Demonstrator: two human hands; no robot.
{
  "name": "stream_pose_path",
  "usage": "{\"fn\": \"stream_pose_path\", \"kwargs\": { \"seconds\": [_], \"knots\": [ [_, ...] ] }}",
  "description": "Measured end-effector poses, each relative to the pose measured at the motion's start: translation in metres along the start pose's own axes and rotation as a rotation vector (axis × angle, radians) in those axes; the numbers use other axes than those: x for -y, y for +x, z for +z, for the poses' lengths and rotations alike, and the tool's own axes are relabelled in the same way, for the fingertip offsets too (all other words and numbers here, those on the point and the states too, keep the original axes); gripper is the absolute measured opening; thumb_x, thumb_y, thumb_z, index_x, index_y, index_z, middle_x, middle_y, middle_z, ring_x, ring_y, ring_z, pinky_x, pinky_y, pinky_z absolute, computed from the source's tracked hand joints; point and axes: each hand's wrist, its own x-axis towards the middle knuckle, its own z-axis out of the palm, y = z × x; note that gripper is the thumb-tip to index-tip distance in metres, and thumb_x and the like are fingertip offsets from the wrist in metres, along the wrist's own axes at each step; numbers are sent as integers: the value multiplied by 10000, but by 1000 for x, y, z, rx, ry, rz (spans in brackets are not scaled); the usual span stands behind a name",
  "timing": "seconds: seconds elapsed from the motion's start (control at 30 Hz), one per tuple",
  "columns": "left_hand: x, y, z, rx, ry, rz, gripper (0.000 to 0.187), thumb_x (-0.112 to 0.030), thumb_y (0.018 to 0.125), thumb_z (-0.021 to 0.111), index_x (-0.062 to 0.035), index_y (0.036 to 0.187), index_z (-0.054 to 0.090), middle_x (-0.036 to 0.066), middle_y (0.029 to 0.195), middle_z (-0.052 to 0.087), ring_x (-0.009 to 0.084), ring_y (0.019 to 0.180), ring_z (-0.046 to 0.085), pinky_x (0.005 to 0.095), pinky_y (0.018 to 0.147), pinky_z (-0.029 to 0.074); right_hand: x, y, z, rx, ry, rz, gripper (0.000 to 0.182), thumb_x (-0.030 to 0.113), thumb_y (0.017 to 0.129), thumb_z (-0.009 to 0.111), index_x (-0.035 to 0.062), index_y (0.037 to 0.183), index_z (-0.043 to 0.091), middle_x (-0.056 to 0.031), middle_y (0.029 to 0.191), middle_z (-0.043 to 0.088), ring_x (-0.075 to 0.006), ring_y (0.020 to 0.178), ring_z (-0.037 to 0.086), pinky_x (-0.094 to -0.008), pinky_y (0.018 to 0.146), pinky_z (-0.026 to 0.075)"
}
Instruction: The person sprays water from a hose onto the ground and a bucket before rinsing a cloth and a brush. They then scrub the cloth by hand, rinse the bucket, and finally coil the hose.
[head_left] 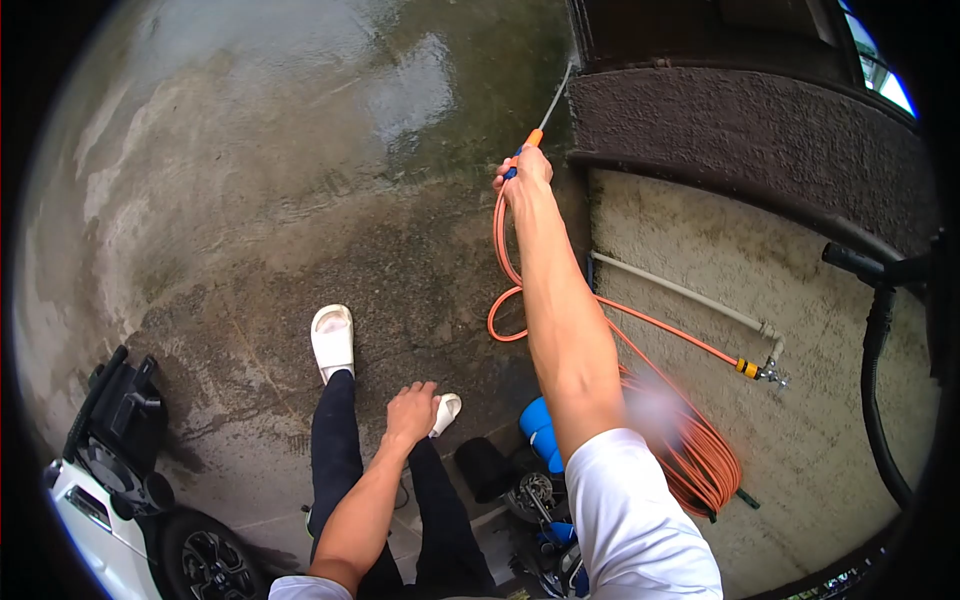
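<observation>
Hanging the left hand [410, 412] by the right leg [432, 495], with fingers loosely bent around nothing. Best to leave slack in the orange hose [670, 329], looped beside the forearm. Stretching the right arm [562, 290] almost straight ahead, with the right hand [527, 172] closed firmly round the spray nozzle [535, 138]. Better to sweep evenly near the dark wall [740, 140], with a steady wrist.

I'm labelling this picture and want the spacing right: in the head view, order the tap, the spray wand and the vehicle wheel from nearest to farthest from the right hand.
From the right hand:
1. Spray wand: in its grip.
2. Tap: lower right of it.
3. Vehicle wheel: far lower left.
</observation>
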Motion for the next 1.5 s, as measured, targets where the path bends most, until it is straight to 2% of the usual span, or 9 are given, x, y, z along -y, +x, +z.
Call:
{"fn": "stream_pose_path", "kwargs": {
  "seconds": [0.53,0.7,0.9,1.17,1.3,1.33,1.37,1.43,1.5],
  "knots": [
    [10,-14,-22,15,-1,-18,294,-243,934,595,-78,1175,632,151,1100,664,365,1016,641,462,871,524,-6,-15,3,113,-34,39,240,381,1026,446,156,941,448,-31,695,497,-145,465,465,-328,437,351],
    [9,-54,-113,-47,-19,-70,315,-247,943,591,-73,1204,626,156,1114,657,359,1063,627,457,913,504,9,-59,-12,207,-12,90,233,352,1032,415,161,900,441,-29,628,480,-159,447,449,-340,431,327],
    [34,-156,-241,-287,-47,-180,316,-248,949,574,-54,1193,632,173,1148,671,370,1073,624,457,920,491,47,-130,-6,180,20,123,263,361,1019,442,139,878,454,-24,604,473,-152,440,449,-331,427,337],
    [84,-269,-346,-262,206,-607,326,-313,935,591,-89,1154,680,175,1091,708,369,1079,651,461,929,500,117,-181,-3,159,162,184,249,367,1014,441,149,894,463,-34,625,484,-150,440,460,-338,409,349],
    [79,-268,-391,-250,79,-572,328,-309,946,595,-73,1159,675,175,1124,702,351,1100,652,418,929,501,141,-166,-1,90,169,214,237,353,998,467,141,892,480,-31,620,486,-142,426,451,-332,403,348],
    [98,-259,-394,-287,-7,-600,298,-258,974,579,-47,1165,667,162,1033,723,308,962,700,386,835,538,149,-164,1,89,164,221,235,341,993,466,139,874,480,-29,607,477,-143,419,445,-329,400,345],
    [81,-251,-409,-283,11,-592,298,-258,974,579,-47,1165,667,162,1033,723,308,962,700,386,835,538,159,-155,5,90,161,222,234,329,988,465,137,856,481,-28,594,468,-145,412,438,-326,397,341],
    [36,-227,-438,-316,-361,-677,265,-199,1000,555,-11,1152,661,115,919,704,213,786,684,334,706,548,173,-137,13,83,161,201,236,313,978,466,138,821,476,-28,576,458,-149,405,433,-332,395,332],
    [33,-201,-458,-338,-392,-635,248,-159,1016,537,12,1156,648,69,859,662,135,694,624,283,626,529,188,-120,21,26,209,269,232,309,970,485,143,809,475,-30,550,453,-154,396,442,-341,387,306]
  ]
}}
